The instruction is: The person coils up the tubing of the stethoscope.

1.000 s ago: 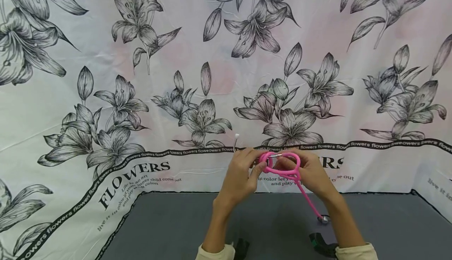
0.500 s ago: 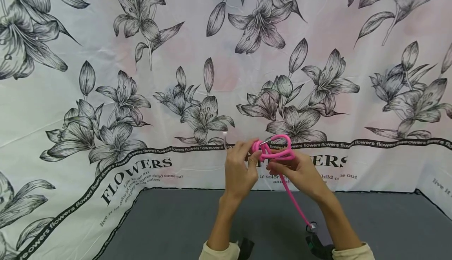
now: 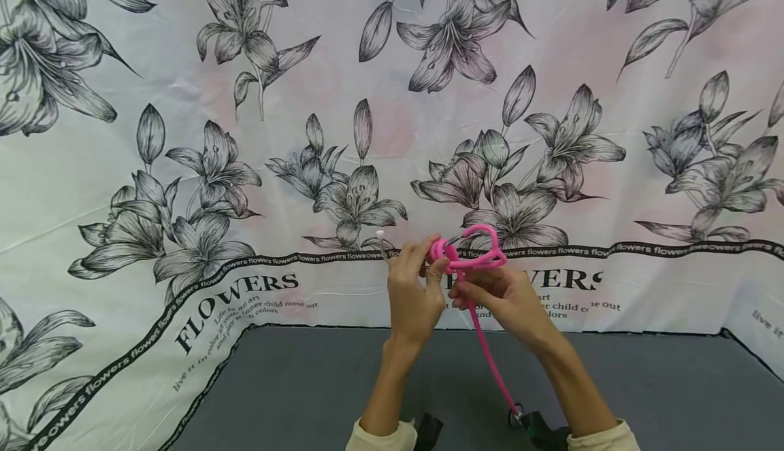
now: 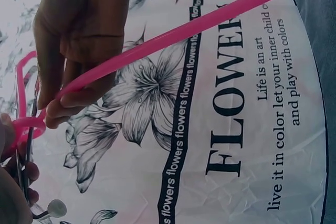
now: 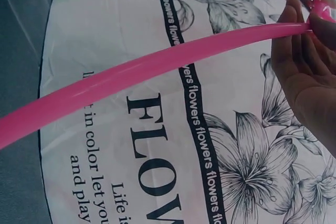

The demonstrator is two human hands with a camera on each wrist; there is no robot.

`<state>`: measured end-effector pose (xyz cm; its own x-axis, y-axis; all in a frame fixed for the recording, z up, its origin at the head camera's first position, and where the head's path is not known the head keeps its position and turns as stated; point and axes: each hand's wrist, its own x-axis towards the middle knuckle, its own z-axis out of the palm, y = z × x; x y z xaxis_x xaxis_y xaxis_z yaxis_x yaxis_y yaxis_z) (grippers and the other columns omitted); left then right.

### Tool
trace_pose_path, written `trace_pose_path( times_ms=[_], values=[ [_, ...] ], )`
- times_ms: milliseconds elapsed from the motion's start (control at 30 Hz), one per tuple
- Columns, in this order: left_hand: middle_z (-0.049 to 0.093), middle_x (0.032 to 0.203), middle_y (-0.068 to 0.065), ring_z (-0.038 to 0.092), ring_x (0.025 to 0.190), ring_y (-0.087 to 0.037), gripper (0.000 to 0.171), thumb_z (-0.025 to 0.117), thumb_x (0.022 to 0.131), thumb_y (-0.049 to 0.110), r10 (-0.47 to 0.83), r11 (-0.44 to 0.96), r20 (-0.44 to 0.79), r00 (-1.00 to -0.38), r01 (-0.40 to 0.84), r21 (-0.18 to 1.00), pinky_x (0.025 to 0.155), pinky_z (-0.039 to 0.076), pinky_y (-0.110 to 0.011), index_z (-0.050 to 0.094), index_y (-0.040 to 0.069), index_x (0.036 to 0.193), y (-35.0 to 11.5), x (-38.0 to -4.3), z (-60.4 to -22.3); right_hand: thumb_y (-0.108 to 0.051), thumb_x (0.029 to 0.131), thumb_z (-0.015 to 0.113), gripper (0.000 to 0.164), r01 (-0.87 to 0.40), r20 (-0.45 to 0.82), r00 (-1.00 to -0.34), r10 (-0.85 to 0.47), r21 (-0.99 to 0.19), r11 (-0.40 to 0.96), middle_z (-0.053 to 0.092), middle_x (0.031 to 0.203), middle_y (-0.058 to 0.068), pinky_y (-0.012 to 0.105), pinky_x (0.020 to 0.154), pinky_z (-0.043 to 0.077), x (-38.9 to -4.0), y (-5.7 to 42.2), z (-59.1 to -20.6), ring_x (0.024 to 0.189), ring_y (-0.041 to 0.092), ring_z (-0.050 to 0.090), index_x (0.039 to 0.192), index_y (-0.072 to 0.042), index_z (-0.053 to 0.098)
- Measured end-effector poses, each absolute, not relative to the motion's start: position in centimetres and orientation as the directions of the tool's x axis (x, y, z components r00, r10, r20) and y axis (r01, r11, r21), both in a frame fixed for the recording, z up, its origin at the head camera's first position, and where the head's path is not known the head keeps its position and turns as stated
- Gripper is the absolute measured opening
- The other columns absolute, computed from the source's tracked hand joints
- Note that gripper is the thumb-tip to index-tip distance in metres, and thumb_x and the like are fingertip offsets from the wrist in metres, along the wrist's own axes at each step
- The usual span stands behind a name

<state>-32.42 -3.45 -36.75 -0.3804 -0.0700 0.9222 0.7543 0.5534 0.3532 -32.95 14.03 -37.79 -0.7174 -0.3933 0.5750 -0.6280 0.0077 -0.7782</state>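
A stethoscope with pink tubing (image 3: 486, 345) hangs between the two hands in the head view. My left hand (image 3: 413, 294) grips the bundled upper part, where tubing is wound round the metal ear tubes. One white ear tip (image 3: 380, 235) sticks out above that hand, and a pink loop (image 3: 495, 258) stands out to its right. Just below the bundle, my right hand (image 3: 505, 301) pinches the tubing between thumb and fingers. From there the tubing runs down to the metal chest piece (image 3: 516, 415), close to the right wrist's black device.
Behind the hands hangs a white cloth (image 3: 343, 308) printed with lilies and lettering. A dark grey tabletop (image 3: 294, 383) lies below. Black devices (image 3: 427, 432) are worn at both wrists, by the cream sleeves (image 3: 380, 437).
My right hand has left the loop and shifted down and left onto the tubing below it. The bundle rose slightly leftward, while the chest piece swung left and lower.
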Motion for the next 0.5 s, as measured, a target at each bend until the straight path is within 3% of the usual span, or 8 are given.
trace_pose_path(
  times_ms=[100, 300, 500],
  values=[
    [0.062, 0.085, -0.009, 0.052, 0.072, -0.018, 0.029, 0.069, 0.099, 0.016, -0.073, 0.547, 0.918, -0.389, 0.754, 0.364, 0.08, 0.039, -0.034, 0.072, 0.002, 0.125, -3.3, -32.4, -36.7, -0.003, 0.102, 0.063, 0.03, -0.627, 0.569, -0.719, -0.4, -0.779, 0.019, 0.08, 0.099, -0.002, 0.034, 0.079, 0.065, -32.9, 14.1, -37.8, 0.086, 0.017, 0.079, 0.13, 0.008, 0.063],
    [0.066, 0.089, -0.009, 0.055, 0.074, -0.018, 0.03, 0.07, 0.099, 0.016, -0.126, 0.567, 0.912, -0.39, 0.726, 0.388, 0.078, 0.039, -0.032, 0.072, 0.001, 0.125, -3.3, -32.5, -36.9, -0.002, 0.102, 0.063, 0.04, -0.594, 0.511, -0.714, -0.479, -0.804, 0.028, 0.077, 0.104, 0.028, 0.034, 0.08, 0.065, -32.5, 14.0, -37.8, 0.087, 0.015, 0.08, 0.136, 0.017, 0.054],
    [0.066, 0.087, -0.009, 0.057, 0.072, -0.018, 0.029, 0.071, 0.097, 0.016, -0.191, 0.643, 0.921, -0.339, 0.666, 0.378, 0.075, 0.039, -0.031, 0.074, 0.001, 0.122, -3.8, -32.8, -37.0, -0.01, 0.1, 0.068, 0.043, -0.617, 0.427, -0.701, -0.572, -0.765, 0.185, 0.079, 0.1, 0.021, 0.029, 0.077, 0.063, -32.0, 13.1, -37.7, 0.085, 0.013, 0.079, 0.134, 0.015, 0.057]
  ],
)
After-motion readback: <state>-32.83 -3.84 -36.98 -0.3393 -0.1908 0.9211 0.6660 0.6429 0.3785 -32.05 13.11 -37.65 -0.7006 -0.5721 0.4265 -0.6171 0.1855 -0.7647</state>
